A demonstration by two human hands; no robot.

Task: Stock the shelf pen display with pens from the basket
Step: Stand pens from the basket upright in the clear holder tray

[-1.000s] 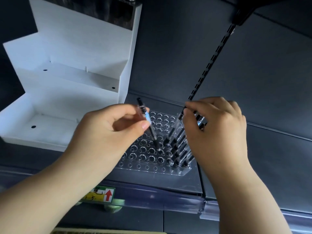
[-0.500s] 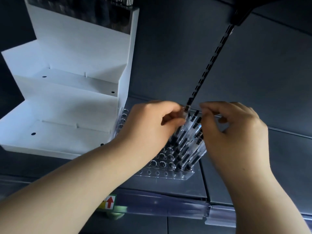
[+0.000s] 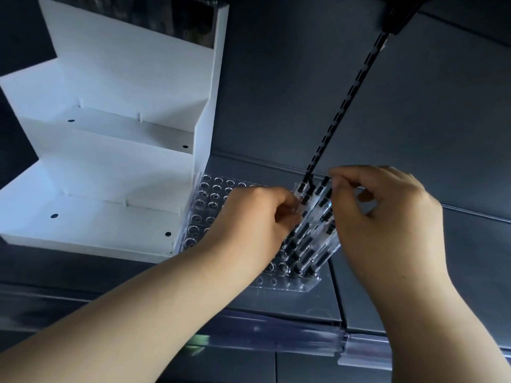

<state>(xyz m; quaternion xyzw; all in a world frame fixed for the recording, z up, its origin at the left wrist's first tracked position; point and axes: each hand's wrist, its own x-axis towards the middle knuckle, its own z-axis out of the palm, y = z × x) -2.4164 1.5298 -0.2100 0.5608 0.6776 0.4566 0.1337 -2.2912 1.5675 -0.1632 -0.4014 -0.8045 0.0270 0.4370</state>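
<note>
left hand (image 3: 257, 219) pinches a pen (image 3: 304, 199) at the rack's (image 3: 213, 189) right edge
axis leans back; right hand (image 3: 387, 217) pinches neighbouring pens (image 3: 323, 214)

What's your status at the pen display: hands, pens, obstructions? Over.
Left hand pinches a clear black-capped pen. Right hand pinches tops of standing pens. Clear plastic holed display: right side holds pens, left holes vacant. Nothing blocking.
</note>
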